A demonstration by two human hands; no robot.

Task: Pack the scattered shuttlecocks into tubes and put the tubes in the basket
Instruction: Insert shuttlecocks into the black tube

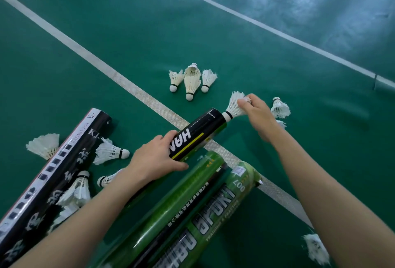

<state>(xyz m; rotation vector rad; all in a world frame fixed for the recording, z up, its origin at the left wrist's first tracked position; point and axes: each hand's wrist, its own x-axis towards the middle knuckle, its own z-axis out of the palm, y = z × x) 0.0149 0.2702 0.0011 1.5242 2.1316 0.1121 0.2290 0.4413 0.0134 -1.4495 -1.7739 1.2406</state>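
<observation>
Near green tubes (166,207), my left fingers (166,139) gripped the black tube (201,133); right fingers (245,105) pinched a shuttlecock (234,107) that, skewed, could crumple.

Left hand (158,156) and right hand (256,113): both bare. Left forearm (85,214) and right forearm (320,182) bare too, down to the frame edge.
</observation>
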